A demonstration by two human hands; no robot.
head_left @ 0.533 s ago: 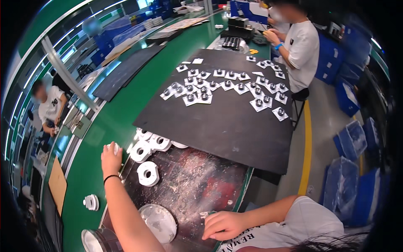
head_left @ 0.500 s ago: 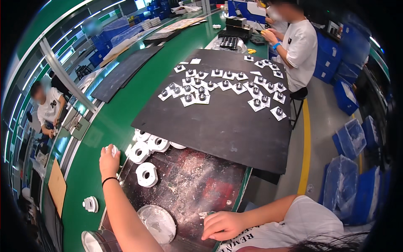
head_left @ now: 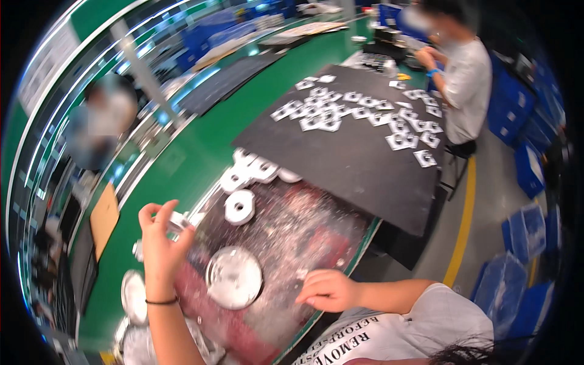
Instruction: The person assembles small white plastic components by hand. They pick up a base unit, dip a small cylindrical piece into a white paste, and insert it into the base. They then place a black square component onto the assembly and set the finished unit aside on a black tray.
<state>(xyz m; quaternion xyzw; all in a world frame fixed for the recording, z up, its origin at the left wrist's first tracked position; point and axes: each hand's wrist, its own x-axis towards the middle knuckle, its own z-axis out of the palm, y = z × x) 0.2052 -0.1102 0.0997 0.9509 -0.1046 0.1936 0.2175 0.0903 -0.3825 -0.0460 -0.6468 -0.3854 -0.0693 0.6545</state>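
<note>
My left hand is raised over the left edge of the dark worn board. Its thumb and bent fingers hold a small white plastic part, partly hidden and blurred. My right hand hovers or rests by the board's near right edge, fingers curled in, and what they hold, if anything, is hidden. Close to its knuckles is a small whitish scrap. Between my hands stands a round whitish dish. Beyond it lies a white ring-shaped part, with several similar white parts behind.
A large black sheet carries several white square pieces with dark round centres. Left of my hand, another white part and a round container stand on the green table. A co-worker sits at the far right, near blue bins.
My left hand has drawn back toward me, lifting the white part off the green table. The view has shifted and blurred. My right hand keeps its curled pose near the board's edge.
</note>
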